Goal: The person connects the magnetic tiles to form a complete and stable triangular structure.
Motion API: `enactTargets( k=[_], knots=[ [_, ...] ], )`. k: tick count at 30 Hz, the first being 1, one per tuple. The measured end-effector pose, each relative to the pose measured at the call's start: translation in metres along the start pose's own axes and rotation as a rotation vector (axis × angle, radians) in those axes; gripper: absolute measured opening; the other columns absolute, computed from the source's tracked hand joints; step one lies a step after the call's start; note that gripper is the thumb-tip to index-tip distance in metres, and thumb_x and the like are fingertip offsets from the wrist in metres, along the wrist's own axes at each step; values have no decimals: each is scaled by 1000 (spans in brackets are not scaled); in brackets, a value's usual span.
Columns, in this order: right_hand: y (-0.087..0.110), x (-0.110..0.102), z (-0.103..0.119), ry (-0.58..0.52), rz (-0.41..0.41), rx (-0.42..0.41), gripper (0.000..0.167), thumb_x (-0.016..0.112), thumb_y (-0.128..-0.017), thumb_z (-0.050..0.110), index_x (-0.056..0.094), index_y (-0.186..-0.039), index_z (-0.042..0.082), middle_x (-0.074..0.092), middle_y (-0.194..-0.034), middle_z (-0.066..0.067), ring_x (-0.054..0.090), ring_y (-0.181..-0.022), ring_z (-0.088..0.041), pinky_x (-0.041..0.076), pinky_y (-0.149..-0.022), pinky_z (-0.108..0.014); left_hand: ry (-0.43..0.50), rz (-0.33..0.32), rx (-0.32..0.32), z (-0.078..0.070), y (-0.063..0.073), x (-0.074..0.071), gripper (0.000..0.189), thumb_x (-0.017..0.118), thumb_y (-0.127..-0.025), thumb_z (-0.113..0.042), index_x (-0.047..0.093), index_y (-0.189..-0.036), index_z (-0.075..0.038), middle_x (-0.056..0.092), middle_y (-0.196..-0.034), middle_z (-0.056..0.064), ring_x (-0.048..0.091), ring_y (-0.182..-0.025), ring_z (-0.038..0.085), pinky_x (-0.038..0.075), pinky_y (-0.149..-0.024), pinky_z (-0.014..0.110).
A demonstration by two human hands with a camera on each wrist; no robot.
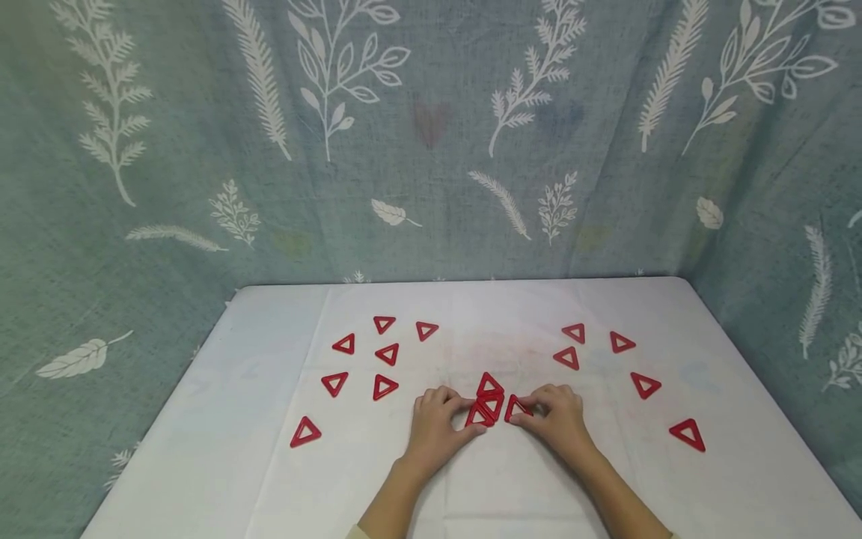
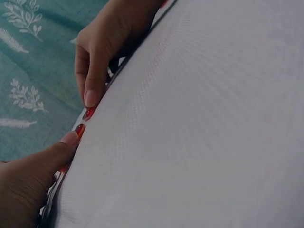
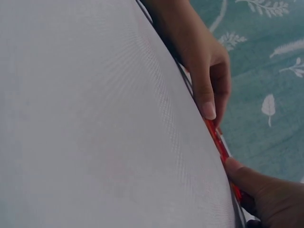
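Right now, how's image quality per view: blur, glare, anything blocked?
Head view: sharp, even soft light, no glare, faint shadows under the left hand and right hand; table edges bow slightly. Left wrist view: mostly filled by blurred white cloth, red triangles barely visible. Right wrist view: same, a thin red edge only.

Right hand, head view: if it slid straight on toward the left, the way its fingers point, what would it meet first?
Probably the joined cluster of red triangles, just beyond the red triangle that the right hand pinches; the left hand holds that cluster.
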State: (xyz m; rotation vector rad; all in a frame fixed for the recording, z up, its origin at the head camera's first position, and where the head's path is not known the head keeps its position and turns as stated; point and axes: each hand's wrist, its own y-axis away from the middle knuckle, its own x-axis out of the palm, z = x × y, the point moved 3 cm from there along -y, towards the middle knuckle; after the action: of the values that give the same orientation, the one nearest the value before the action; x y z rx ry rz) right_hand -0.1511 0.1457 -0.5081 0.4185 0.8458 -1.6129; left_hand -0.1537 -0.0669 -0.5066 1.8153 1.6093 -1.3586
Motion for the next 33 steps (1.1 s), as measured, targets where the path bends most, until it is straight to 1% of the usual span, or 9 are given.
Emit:
enactTargets(
  k=[4,9,14,18,22,25,28,31,33],
  knots=[
    [1,0,3,9,-9,-26,31,88,-61,21,76,-89,11,66,-82,2,47,-82,-14,32,-73,-37,-3,-4,-2,-2,0,1,38,77,-73,-45,71,-104,-23,53,-95,-8,46,-92,11,36,-82,33],
    [2,1,3,16,-35,-54,31,89,-59,22,76,-86,14,66,-80,4,47,-81,-13,31,-73,-36,-13,-12,15,-4,1,3,39,77,-72,-46,71,-104,-23,53,-94,-8,46,-91,11,36,-81,33],
    [3,2,3,24,-61,-98,31,89,-58,23,76,-85,15,66,-79,6,47,-81,-12,31,-72,-35,-22,-40,42,-5,1,5,40,78,-71,-47,72,-102,-23,52,-93,-8,46,-90,11,36,-81,32],
    [3,1,3,16,-69,-141,33,90,-55,22,76,-84,15,66,-78,7,46,-80,-11,30,-71,-35,-13,-63,64,-6,1,4,40,80,-69,-44,72,-101,-22,52,-92,-8,46,-88,11,36,-79,32],
    [3,1,2,31,-43,-165,37,91,-55,24,75,-87,16,64,-83,6,46,-81,-11,31,-73,-35,-11,-59,76,-6,3,3,42,80,-68,-45,71,-101,-22,53,-92,-8,46,-89,11,36,-80,33],
    [3,0,1,40,-10,-150,37,90,-57,25,75,-90,17,61,-88,4,45,-83,-11,32,-73,-35,-3,-49,82,-5,3,2,41,79,-69,-48,72,-100,-22,53,-91,-9,46,-88,10,36,-82,33],
    [3,-2,0,26,20,-127,36,90,-59,24,75,-91,17,60,-89,3,45,-84,-12,34,-73,-36,15,-41,86,-4,4,1,35,76,-73,-46,73,-98,-23,54,-90,-10,47,-87,10,36,-83,33],
    [2,-3,-3,16,59,-106,35,89,-61,25,75,-93,17,60,-88,4,45,-84,-11,35,-75,-36,44,-35,70,-4,4,0,28,74,-77,-41,73,-98,-23,54,-89,-10,48,-87,9,37,-83,33],
    [2,-4,-4,14,77,-102,34,88,-62,25,76,-93,18,60,-87,5,46,-85,-11,35,-76,-36,63,-33,43,-4,5,0,28,74,-79,-38,72,-101,-21,54,-91,-9,48,-88,9,38,-83,33]
  ],
)
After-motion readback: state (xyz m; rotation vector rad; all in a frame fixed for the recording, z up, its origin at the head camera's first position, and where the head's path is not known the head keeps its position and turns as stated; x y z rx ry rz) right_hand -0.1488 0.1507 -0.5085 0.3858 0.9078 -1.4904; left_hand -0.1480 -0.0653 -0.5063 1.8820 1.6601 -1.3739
